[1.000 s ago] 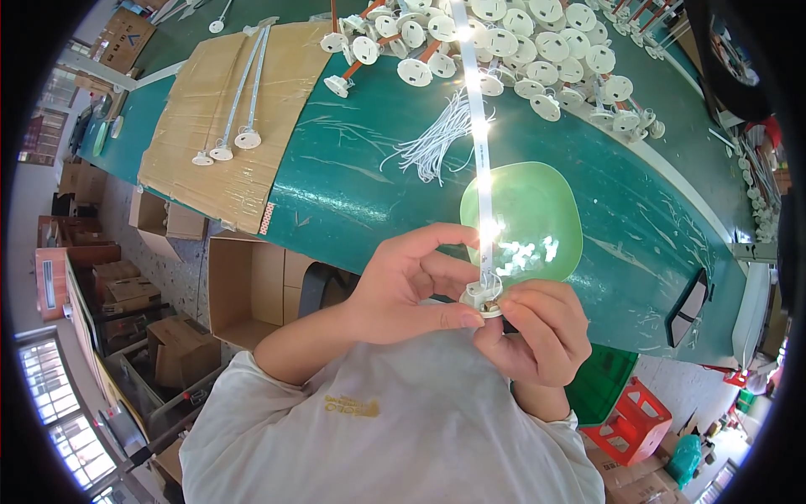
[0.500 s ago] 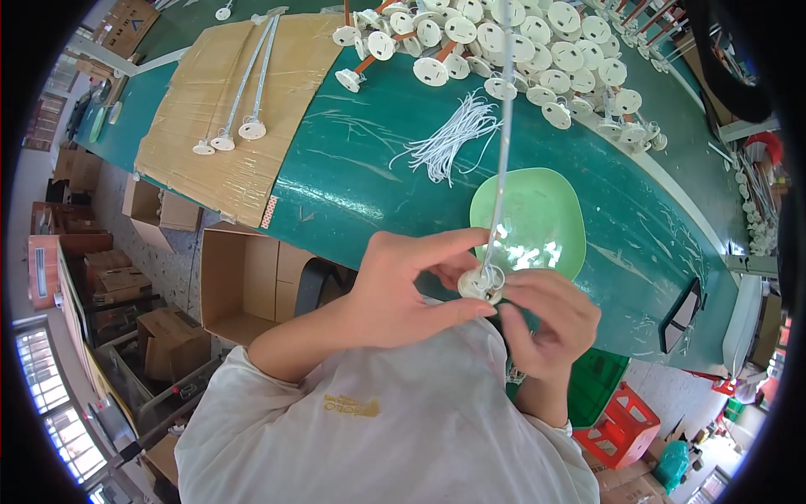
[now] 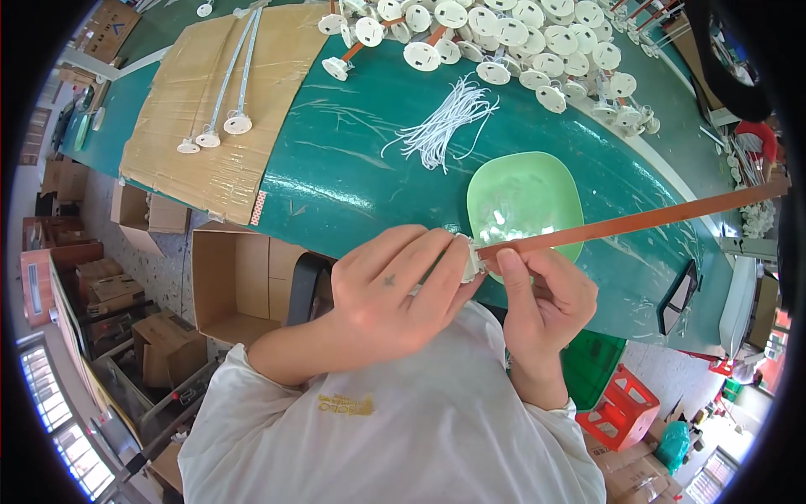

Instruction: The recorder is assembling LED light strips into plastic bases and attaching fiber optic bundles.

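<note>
Here's the left hand (image 3: 395, 290), fingers bent side by side, closing on the white round end (image 3: 473, 265) of the strip; the thumb is mostly hidden, so its exact hold can't be told. Right up against it, the right hand (image 3: 550, 294) pinches the copper-brown strip (image 3: 638, 221) just beside that end, thumb on top, forefinger alongside. The piece is up in front of the shirt (image 3: 453, 428), its strip slanting away to the right and crossing the lower part of the green bowl (image 3: 520, 189) in view.

Out on the green table (image 3: 353, 193) now: a loose bundle of white wires (image 3: 443, 124) just beyond the bowl, and behind it a heap of white disc-ended pieces (image 3: 512, 34), some with brown strips showing. Over to the left, 3 white ends of strip pieces (image 3: 238, 123) rest on a flattened cardboard sheet (image 3: 218, 109). Below the table edge, 1 open carton (image 3: 239, 281) on the left, 1 red plastic stool (image 3: 623, 407) on the right.
</note>
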Available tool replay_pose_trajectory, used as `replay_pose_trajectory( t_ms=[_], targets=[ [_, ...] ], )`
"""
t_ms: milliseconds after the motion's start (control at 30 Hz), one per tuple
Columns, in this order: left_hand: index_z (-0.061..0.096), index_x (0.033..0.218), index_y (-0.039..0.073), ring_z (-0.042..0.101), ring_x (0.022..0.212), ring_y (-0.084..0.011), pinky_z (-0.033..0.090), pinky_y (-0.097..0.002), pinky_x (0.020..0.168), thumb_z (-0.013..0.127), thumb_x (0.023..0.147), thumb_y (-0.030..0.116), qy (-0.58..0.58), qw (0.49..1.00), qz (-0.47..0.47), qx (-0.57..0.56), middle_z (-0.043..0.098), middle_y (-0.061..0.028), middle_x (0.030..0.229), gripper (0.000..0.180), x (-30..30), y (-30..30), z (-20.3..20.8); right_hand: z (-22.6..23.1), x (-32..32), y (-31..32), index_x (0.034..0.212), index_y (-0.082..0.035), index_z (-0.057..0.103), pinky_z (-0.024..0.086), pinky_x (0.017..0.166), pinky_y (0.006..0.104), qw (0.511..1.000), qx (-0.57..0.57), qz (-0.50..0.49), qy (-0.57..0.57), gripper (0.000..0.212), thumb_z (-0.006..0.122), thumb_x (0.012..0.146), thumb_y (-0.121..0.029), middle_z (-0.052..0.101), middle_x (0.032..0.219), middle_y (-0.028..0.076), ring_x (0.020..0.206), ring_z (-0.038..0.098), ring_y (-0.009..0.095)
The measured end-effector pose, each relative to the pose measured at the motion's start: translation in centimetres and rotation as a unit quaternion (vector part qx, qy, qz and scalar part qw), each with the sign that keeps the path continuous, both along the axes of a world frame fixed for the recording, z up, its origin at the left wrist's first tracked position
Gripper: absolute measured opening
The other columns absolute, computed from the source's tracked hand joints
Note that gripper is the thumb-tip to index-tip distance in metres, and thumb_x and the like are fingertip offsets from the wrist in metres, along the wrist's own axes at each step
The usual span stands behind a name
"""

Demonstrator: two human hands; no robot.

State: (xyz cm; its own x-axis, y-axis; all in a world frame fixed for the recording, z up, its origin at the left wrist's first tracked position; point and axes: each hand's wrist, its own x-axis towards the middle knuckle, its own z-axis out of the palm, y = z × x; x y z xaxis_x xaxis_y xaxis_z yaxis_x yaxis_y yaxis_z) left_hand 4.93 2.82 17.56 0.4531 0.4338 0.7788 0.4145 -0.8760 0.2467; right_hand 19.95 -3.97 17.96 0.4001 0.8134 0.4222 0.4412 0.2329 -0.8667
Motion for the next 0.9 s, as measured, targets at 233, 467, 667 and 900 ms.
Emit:
replay_pose_trajectory(
  t_ms=[233, 467, 667, 900],
  targets=[
    [0.068, 0.087, -0.002, 0.064, 0.063, -0.0229, 0.053, -0.0290, 0.054, 0.087, 0.062, 0.015, 0.045, 0.997, 0.015, -0.067, 0.066, -0.0100, 0.078, 0.036, -0.6, -0.4, 0.3, 0.6, 0.5, -0.4, 0.083, 0.006, 0.066, 0.045, 0.055, 0.0244, 0.985, -0.006, -0.001, -0.170, 0.005, 0.070, 0.082, 0.003, 0.069, 0.076, 0.015, 0.060, 0.063, 0.018],
    [0.067, 0.092, -0.002, 0.065, 0.066, -0.0239, 0.054, -0.0294, 0.057, 0.088, 0.060, 0.012, 0.022, 0.998, 0.036, -0.052, 0.067, -0.0102, 0.081, 0.040, -1.2, 0.7, -0.6, 0.2, 2.3, -0.8, 0.085, 0.006, 0.066, 0.046, 0.061, 0.0236, 0.986, -0.015, -0.087, -0.142, 0.006, 0.064, 0.088, 0.002, 0.068, 0.078, 0.012, 0.067, 0.061, 0.014],
    [0.067, 0.094, -0.002, 0.065, 0.069, -0.0248, 0.054, -0.0301, 0.059, 0.086, 0.061, 0.008, 0.021, 0.997, 0.043, -0.055, 0.066, -0.0110, 0.085, 0.040, -1.9, 1.2, -1.1, 0.8, 8.7, -1.8, 0.090, 0.004, 0.069, 0.045, 0.062, 0.0216, 0.938, 0.072, -0.327, -0.094, 0.013, 0.063, 0.094, -0.007, 0.067, 0.079, 0.007, 0.067, 0.056, 0.011],
    [0.066, 0.096, -0.004, 0.063, 0.074, -0.0258, 0.054, -0.0312, 0.061, 0.082, 0.063, 0.001, 0.022, 0.998, 0.027, -0.057, 0.064, -0.0121, 0.091, 0.037, -1.3, 1.5, -2.0, 2.7, 10.2, -2.2, 0.095, 0.004, 0.070, 0.052, 0.065, 0.0246, 0.858, 0.127, -0.452, -0.206, 0.015, 0.066, 0.093, -0.011, 0.072, 0.086, 0.010, 0.071, 0.064, 0.013]
  ],
)
